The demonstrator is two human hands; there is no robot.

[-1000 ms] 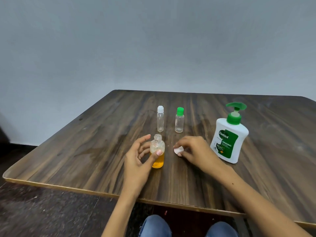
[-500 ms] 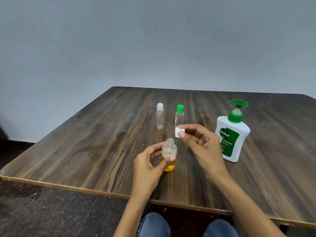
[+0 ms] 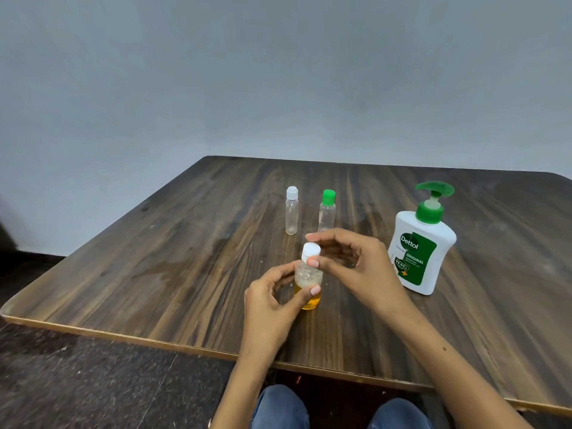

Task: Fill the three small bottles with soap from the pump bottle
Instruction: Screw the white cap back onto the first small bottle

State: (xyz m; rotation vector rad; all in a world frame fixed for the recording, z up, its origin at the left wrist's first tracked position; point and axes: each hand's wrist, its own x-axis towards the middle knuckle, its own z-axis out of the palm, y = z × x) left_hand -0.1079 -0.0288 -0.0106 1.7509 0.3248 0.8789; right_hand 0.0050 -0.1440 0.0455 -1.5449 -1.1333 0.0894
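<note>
Capping the first filled bottle

Hands meet over a small clear bottle (image 3: pixel 308 284) near the front edge of a dark wooden table (image 3: pixel 154 258). The left hand (image 3: pixel 272 300) is closed around the bottle's body, thumb in front and fingers behind, likely to keep it upright and steady. Amber soap fills roughly its lower part, with bubbles clinging to the wall above. The right hand (image 3: pixel 353 263) pinches a white cap (image 3: pixel 310 251) between thumb and forefinger, right at the bottle's neck; whether the cap is already seated on the threads cannot be told.

Farther back stand two more small bottles, both capped and apparently empty: one with a white cap (image 3: pixel 291 210) and, just beside it, one with a green cap (image 3: pixel 327 210). To the right, well clear of the hands, stands a white Dettol pump bottle (image 3: pixel 422 247) with a green pump head, its spout facing left towards the small bottles.

One bottle appears finished apart from its cap; two remain to fill.
</note>
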